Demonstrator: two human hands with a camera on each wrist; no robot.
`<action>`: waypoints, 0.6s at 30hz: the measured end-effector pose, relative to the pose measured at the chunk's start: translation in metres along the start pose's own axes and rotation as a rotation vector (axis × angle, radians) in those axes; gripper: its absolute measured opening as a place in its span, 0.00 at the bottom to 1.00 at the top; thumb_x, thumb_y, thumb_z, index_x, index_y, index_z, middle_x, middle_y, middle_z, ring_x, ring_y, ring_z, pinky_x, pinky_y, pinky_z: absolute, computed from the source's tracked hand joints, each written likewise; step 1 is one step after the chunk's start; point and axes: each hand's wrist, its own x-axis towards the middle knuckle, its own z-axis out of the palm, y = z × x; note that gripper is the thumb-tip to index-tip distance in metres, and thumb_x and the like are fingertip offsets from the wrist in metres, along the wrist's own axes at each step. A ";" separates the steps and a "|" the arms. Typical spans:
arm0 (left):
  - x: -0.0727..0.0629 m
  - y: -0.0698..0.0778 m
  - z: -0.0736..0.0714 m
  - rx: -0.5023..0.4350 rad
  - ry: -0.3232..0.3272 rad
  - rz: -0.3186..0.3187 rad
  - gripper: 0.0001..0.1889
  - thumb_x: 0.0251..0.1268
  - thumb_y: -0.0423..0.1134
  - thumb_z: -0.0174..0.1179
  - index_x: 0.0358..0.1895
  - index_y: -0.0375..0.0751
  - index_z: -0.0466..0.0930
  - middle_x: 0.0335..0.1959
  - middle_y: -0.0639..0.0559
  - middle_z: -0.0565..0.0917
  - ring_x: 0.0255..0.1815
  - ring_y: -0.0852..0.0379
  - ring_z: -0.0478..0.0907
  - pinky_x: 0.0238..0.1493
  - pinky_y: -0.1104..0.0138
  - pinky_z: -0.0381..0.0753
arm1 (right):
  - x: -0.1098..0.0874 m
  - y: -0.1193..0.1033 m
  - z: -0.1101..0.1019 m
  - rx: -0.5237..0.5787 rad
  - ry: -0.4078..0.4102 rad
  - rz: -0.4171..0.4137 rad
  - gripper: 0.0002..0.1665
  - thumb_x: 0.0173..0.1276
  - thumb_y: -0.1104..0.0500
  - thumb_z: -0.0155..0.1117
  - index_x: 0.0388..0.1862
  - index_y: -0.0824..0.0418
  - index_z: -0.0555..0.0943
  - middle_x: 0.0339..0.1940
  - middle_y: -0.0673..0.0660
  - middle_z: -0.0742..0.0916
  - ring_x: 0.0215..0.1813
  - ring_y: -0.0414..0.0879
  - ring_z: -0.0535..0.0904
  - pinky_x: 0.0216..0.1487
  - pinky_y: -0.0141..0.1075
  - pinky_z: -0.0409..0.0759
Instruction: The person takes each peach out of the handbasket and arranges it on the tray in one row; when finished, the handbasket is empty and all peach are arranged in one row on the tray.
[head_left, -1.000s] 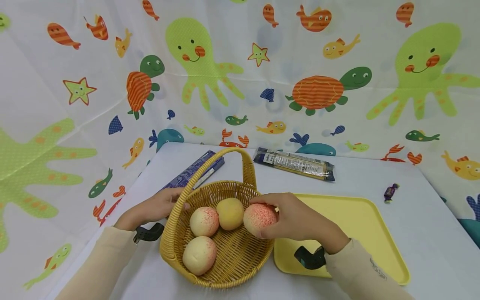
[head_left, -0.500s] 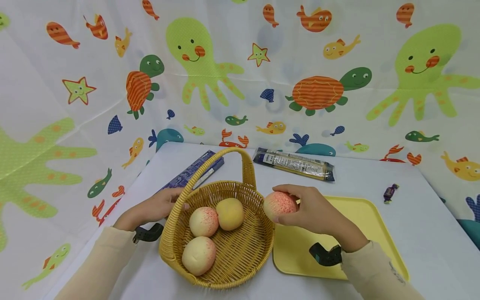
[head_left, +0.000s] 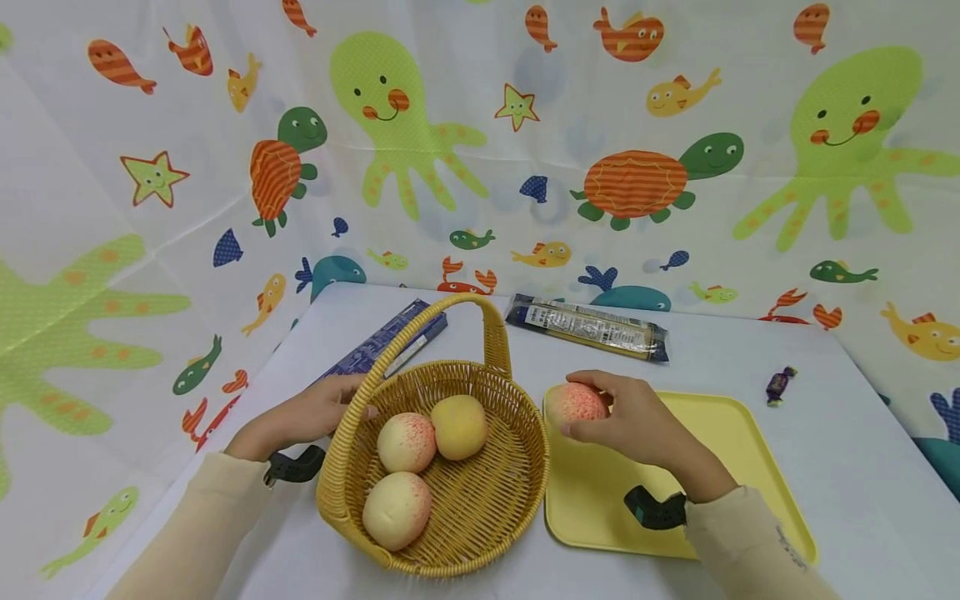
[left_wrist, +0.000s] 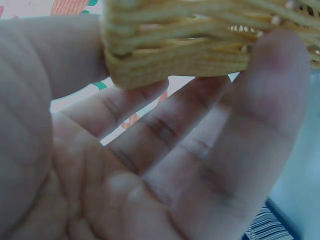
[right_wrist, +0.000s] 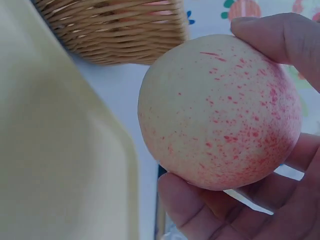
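Note:
A wicker basket (head_left: 483, 510) with an arched handle stands at the middle of the table. Two pale, red-speckled peaches (head_left: 397, 511) and a yellow peach (head_left: 459, 427) lie inside it. My left hand (head_left: 309, 417) holds the basket's left side at the rim; in the left wrist view its thumb and fingers lie either side of the woven edge (left_wrist: 175, 62). Another red-speckled peach (head_left: 572, 407) is in my right hand (head_left: 637, 425), gripped between thumb and fingers. It is over the back left corner of a yellow tray (head_left: 720, 483), just right of the basket.
Behind the basket lie a dark blue box (head_left: 375, 346) at the left and a long clear-and-dark packet (head_left: 588, 329) at the back. A small purple wrapped candy (head_left: 780, 387) is on the right. A sea-animal printed curtain (head_left: 480, 125) borders the table.
My right hand has carried its peach rightward out of the basket, past the rim, to over the tray. The left hand has stayed on the basket.

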 end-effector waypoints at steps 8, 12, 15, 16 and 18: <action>-0.001 0.001 0.000 0.010 -0.006 0.007 0.17 0.77 0.39 0.59 0.61 0.33 0.78 0.47 0.40 0.87 0.41 0.46 0.85 0.36 0.58 0.87 | 0.004 0.015 0.013 -0.006 -0.006 0.038 0.39 0.60 0.52 0.80 0.68 0.65 0.79 0.40 0.55 0.87 0.37 0.47 0.79 0.34 0.37 0.80; -0.001 0.001 0.000 0.006 -0.008 0.015 0.17 0.77 0.38 0.59 0.61 0.32 0.78 0.48 0.39 0.87 0.42 0.46 0.86 0.38 0.58 0.87 | 0.005 0.019 0.018 0.004 -0.004 0.049 0.39 0.60 0.53 0.79 0.68 0.66 0.79 0.42 0.56 0.87 0.37 0.47 0.79 0.35 0.37 0.80; -0.001 0.002 0.000 0.002 -0.008 0.018 0.17 0.77 0.38 0.59 0.62 0.32 0.78 0.49 0.38 0.87 0.44 0.46 0.86 0.39 0.59 0.87 | 0.005 0.021 0.022 0.002 0.002 0.059 0.40 0.60 0.53 0.79 0.68 0.67 0.79 0.43 0.57 0.87 0.38 0.47 0.80 0.35 0.38 0.81; -0.001 0.002 0.000 0.002 -0.008 0.018 0.18 0.77 0.38 0.59 0.62 0.32 0.78 0.50 0.38 0.87 0.44 0.46 0.86 0.39 0.59 0.87 | 0.005 0.022 0.023 0.001 0.005 0.061 0.40 0.59 0.53 0.79 0.68 0.67 0.79 0.44 0.58 0.87 0.38 0.47 0.80 0.35 0.38 0.81; -0.001 0.002 0.000 0.003 -0.008 0.018 0.18 0.78 0.38 0.59 0.62 0.32 0.78 0.50 0.38 0.87 0.45 0.47 0.86 0.39 0.59 0.87 | 0.005 0.023 0.024 -0.003 0.007 0.065 0.40 0.59 0.52 0.79 0.68 0.66 0.79 0.46 0.58 0.87 0.39 0.46 0.80 0.36 0.38 0.81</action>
